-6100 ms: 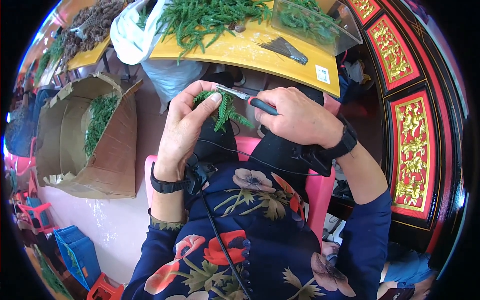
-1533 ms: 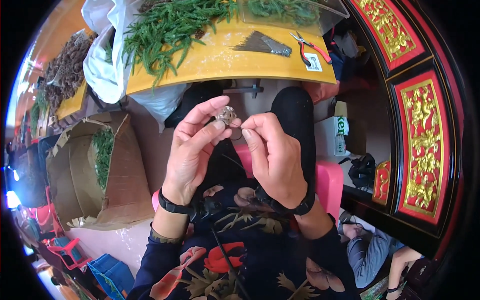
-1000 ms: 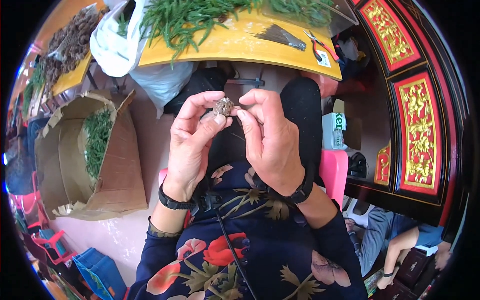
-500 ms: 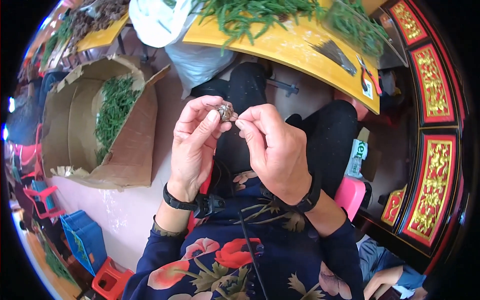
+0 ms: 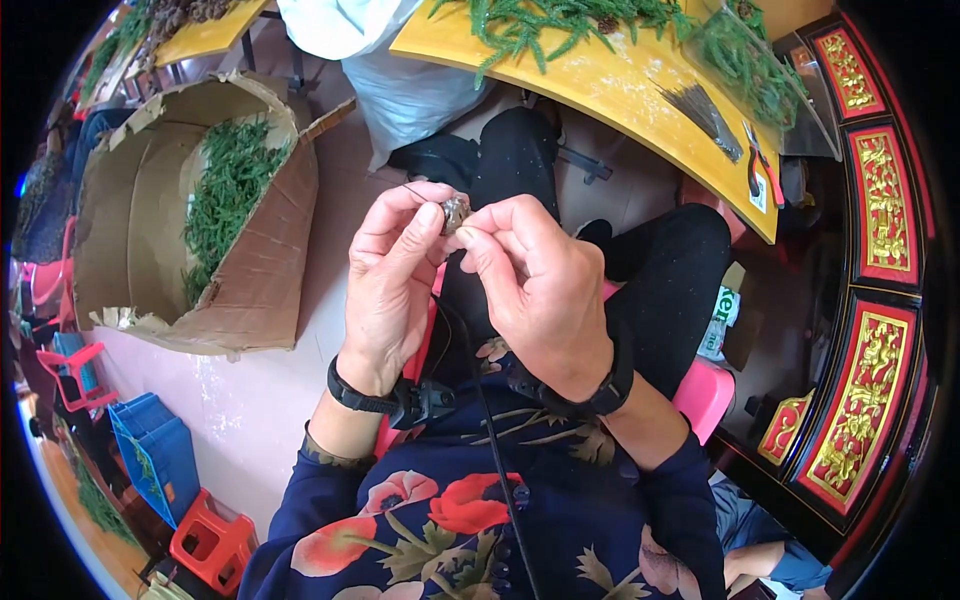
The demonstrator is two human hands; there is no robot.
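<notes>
A small brown pine cone [image 5: 455, 213] is held up in front of my body, above my lap. My left hand [image 5: 395, 245] grips it between thumb and fingers. From that hand's fingertips a thin dark wire [image 5: 411, 189] sticks out to the left. My right hand [image 5: 540, 275] is closed in a pinch against the cone's right side, thumb and forefinger pressed together. What lies between those fingertips seems to be the wire's other end, mostly hidden by the fingers.
Ahead, a yellow table [image 5: 600, 95] bears green sprigs [image 5: 540, 30], a bundle of thin dark wires [image 5: 705, 110] and pliers [image 5: 752, 165]. A torn cardboard box [image 5: 250, 285] with greenery stands left, beyond a blue crate [image 5: 155, 455] and red stool [image 5: 213, 540]. Carved panels [image 5: 860, 400] line the right.
My right fingertips have closed in on the pine cone and now touch its side. The whole view has shifted slightly.
</notes>
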